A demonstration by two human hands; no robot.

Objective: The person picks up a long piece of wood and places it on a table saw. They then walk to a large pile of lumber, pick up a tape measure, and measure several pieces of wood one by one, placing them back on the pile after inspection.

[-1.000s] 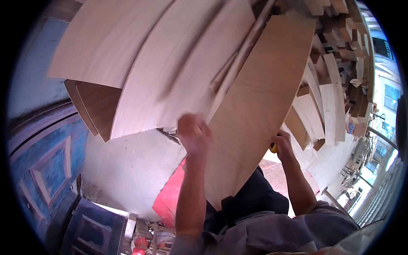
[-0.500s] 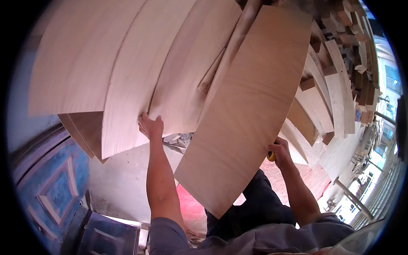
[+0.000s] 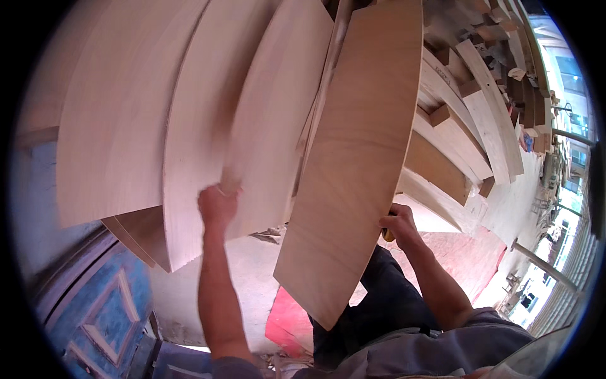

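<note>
My left hand (image 3: 219, 207) is closed on the near left edge of a pale plywood sheet (image 3: 281, 120). That edge is smeared by motion and stands a little away from the sheet (image 3: 196, 126) on its left. My right hand (image 3: 404, 226) is closed round a small yellow-and-black tape measure (image 3: 387, 234), mostly covered by the fingers. The same hand is against the right edge of a long, browner plywood panel (image 3: 353, 158), which slants with its near corner down by my legs.
More large plywood sheets (image 3: 120, 120) lean at the left, above a blue panelled door (image 3: 110, 309). Stacked timber offcuts (image 3: 492, 120) fill the right side. A red sheet (image 3: 464, 252) lies on the floor beside my legs. A pole (image 3: 548, 270) stands further right.
My left hand has closed on the pale sheet and its left edge has shifted, opening a gap. The browner panel now stands steeper, with my right hand still at its edge. The view has shifted.
</note>
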